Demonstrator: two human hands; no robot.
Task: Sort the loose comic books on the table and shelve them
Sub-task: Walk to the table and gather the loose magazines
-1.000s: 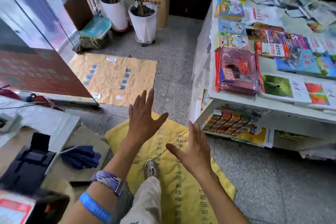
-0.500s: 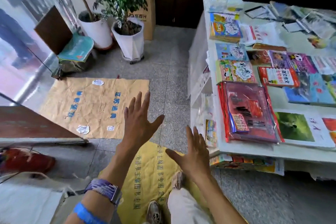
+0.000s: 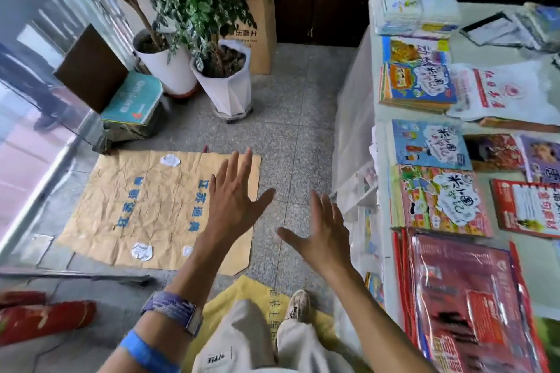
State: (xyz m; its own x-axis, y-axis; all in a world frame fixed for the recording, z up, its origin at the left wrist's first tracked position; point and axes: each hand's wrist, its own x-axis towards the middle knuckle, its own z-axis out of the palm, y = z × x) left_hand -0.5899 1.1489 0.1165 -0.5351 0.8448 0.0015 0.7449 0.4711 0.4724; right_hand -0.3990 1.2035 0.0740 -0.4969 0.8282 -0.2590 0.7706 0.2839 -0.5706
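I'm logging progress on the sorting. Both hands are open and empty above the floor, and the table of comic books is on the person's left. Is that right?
One detail is wrong. The head view shows the left hand and right hand open and empty above the floor, but the table of comic books is on the person's right, not left.

The red plastic-wrapped stack blurs and runs off the bottom edge; the table off the right.

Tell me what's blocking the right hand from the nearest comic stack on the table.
Nothing visible. The right hand, open and empty, hangs over bare floor just left of the table; only open air lies between it and the comic stack.
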